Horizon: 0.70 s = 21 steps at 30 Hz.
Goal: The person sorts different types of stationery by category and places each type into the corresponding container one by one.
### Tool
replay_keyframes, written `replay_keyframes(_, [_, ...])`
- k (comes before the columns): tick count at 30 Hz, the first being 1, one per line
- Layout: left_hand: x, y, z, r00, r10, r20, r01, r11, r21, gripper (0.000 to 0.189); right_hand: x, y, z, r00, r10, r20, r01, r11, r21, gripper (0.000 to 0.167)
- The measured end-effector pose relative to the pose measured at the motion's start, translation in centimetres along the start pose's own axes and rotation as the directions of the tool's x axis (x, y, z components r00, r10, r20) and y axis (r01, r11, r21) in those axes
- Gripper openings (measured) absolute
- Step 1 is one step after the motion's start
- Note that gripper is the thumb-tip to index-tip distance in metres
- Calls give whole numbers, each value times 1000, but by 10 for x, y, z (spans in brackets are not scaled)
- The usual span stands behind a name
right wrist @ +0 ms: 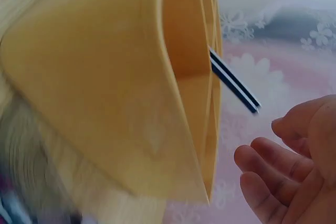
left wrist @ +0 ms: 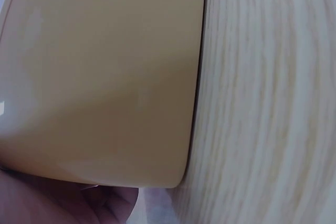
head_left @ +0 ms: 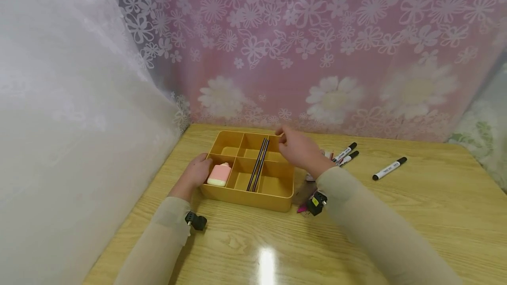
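Holding box point(head_left: 245, 198), seemingly with left fingers point(left wrist: 121, 203).

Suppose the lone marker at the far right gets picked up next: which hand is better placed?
Right, most likely: the right hand holds nothing and is nearer the marker, while the left hand grips the left side of the yellow box.

A yellowish, wood-grained table point(head_left: 237, 247) (a white patch of glare point(head_left: 267, 267) shines on its near part) stands before a pink, white-flowered hanging point(head_left: 277, 67); a translucent whitish curtain point(head_left: 67, 109) slopes along the left.
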State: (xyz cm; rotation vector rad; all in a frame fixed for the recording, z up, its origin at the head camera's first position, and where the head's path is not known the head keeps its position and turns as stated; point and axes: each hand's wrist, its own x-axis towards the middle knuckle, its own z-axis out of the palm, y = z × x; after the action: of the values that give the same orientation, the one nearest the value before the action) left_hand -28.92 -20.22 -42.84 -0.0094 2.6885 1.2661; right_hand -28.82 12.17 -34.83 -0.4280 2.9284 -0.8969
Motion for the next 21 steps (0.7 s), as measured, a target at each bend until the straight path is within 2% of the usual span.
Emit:
replay_keyframes(6, [-1, 1, 0, 1000, -4, -6, 4, 1000, 3, 53, -17, 27, -28, 1000, 9, -16, -10, 1000, -21, 33])
replay_keyframes(11, [-2, 1, 1, 1000, -7, -10, 6, 1000, -10, 53, -42, 57, -47, 999, 36, -10, -36, 999, -36, 31])
replay_keyframes(17, [-2, 2, 2, 1000, -4, -11, 4, 1000, 8, 53, -68, 100, -60, 997, 80, -19, -82, 994, -67, 32])
replay_keyframes(21, [0, 1, 2, 1000, 0, -12, 0, 1000, 13, 52, -79, 120, -65, 994, 108, -11, -109, 987, -114, 36])
